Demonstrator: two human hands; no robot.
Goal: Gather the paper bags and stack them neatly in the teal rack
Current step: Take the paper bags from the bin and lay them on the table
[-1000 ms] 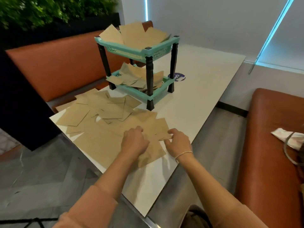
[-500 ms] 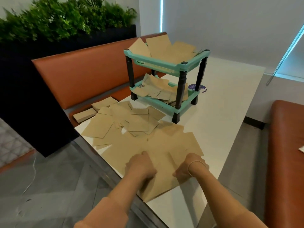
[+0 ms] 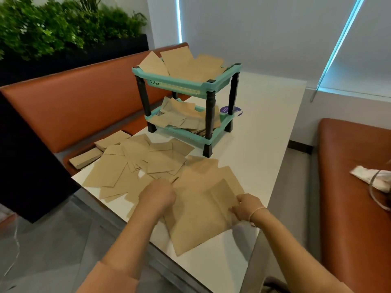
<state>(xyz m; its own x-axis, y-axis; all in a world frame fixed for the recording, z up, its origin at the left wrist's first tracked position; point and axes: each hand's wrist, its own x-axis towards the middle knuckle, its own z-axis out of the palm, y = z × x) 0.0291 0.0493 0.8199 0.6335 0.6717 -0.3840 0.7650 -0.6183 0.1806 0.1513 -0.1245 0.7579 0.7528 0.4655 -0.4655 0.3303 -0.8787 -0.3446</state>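
Dozens of paper bags (image 3: 148,166) lie scattered over the near left of the table (image 3: 264,134), more lying loose in both tiers of the teal rack (image 3: 203,87). My left hand (image 3: 157,194) curls onto them; my right hand (image 3: 246,206) pinches one's edge. They look thin, floppy and slippery to me, so I'd square them by the edges.

Tan paper bags (image 3: 196,210), teal rack (image 3: 179,86), white table (image 3: 262,149).
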